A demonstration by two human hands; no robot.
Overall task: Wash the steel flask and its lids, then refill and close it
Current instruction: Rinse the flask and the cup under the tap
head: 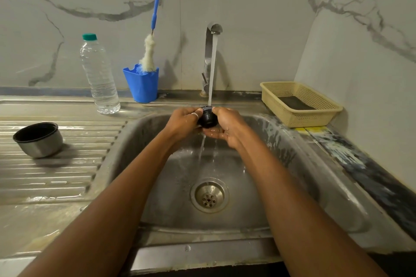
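Note:
A small black inner lid [207, 117] is held under the running tap [211, 56], above the steel sink [292, 164]. My left hand [183, 122] grips its left side and my right hand [227, 128] cups it from the right and below. Water streams onto the lid and runs off my right palm into the basin. The steel cup lid [38, 139], black inside, rests tilted on the draining board at the left. The flask body is not in view.
A clear plastic water bottle [99, 74] with a green cap stands at the back left. Beside it a blue holder [142, 84] carries a bottle brush [150, 51]. A cream plastic basket [299, 103] sits at the back right. The drain [209, 195] lies mid-basin.

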